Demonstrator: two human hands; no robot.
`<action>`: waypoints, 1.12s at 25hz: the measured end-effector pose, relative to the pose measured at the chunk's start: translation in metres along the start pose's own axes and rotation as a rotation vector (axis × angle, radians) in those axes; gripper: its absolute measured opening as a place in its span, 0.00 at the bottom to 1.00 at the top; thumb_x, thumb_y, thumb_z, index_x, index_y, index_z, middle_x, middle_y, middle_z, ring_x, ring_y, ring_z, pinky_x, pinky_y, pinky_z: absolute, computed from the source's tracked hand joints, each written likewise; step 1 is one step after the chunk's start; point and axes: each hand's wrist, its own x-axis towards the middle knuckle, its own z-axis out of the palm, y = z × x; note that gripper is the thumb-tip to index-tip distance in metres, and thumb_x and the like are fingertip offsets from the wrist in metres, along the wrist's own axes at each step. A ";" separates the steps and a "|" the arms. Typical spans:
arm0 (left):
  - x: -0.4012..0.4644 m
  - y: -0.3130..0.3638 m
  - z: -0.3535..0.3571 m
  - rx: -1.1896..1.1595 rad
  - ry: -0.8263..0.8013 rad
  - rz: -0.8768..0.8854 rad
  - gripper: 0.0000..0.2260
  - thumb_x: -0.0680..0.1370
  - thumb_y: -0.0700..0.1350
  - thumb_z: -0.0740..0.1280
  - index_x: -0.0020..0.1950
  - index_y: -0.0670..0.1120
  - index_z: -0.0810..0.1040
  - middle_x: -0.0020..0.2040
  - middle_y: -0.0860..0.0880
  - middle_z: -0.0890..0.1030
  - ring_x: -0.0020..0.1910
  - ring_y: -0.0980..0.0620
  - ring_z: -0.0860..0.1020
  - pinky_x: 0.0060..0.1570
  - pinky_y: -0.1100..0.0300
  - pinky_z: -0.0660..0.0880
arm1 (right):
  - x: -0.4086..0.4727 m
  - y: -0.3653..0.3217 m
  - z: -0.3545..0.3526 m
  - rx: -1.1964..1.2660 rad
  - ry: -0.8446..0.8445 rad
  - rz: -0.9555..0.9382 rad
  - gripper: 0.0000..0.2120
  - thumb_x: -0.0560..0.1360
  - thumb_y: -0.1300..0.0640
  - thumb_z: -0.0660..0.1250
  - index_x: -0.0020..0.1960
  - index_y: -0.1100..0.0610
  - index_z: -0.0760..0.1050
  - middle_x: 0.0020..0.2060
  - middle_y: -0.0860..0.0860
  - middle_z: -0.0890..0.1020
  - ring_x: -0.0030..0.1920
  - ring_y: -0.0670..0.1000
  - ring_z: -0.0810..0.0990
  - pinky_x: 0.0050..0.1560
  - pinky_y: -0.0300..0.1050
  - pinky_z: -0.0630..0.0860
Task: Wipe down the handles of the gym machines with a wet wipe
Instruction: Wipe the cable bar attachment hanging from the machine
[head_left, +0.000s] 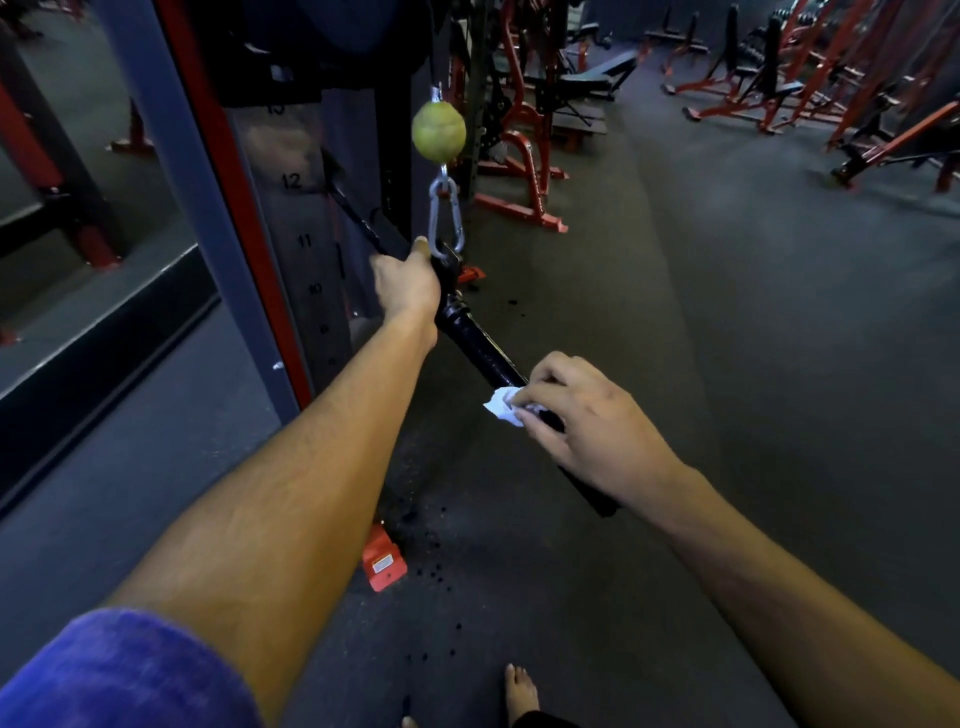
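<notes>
The dark rubber floor (675, 364) fills most of the view, with red-framed gym machines (524, 156) toward one and two o'clock. At eleven o'clock stands the grey and red cable column (249, 218), numbered along its face. From its cable hang a yellow-green ball (439, 130) and a steel carabiner (445, 218), which carries the black bar handle (483, 353) slanting down toward four o'clock. The left hand (408, 286) has its grip wrapped round the bar's upper end. The right hand (587, 421) pinches a white wet wipe (503, 408) against the handle, near centre.
</notes>
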 end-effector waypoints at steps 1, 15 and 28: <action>0.009 -0.007 0.001 -0.023 0.004 -0.005 0.18 0.69 0.60 0.68 0.53 0.53 0.70 0.56 0.42 0.84 0.54 0.39 0.83 0.57 0.37 0.80 | 0.004 -0.001 0.003 0.002 0.016 0.020 0.06 0.79 0.53 0.68 0.51 0.54 0.82 0.49 0.47 0.75 0.47 0.48 0.74 0.41 0.50 0.79; -0.099 0.017 0.010 -0.329 -0.429 -0.147 0.11 0.78 0.33 0.66 0.58 0.41 0.69 0.41 0.43 0.77 0.37 0.48 0.82 0.44 0.48 0.83 | -0.007 0.008 -0.023 0.063 0.095 0.150 0.05 0.76 0.59 0.72 0.51 0.52 0.83 0.48 0.45 0.77 0.49 0.49 0.80 0.46 0.48 0.79; -0.109 0.010 0.022 -0.373 -0.374 -0.127 0.08 0.83 0.37 0.64 0.61 0.44 0.68 0.42 0.48 0.76 0.36 0.53 0.78 0.48 0.49 0.82 | 0.003 0.009 -0.014 0.162 0.246 0.218 0.02 0.77 0.62 0.71 0.49 0.58 0.81 0.50 0.47 0.77 0.47 0.46 0.79 0.48 0.38 0.76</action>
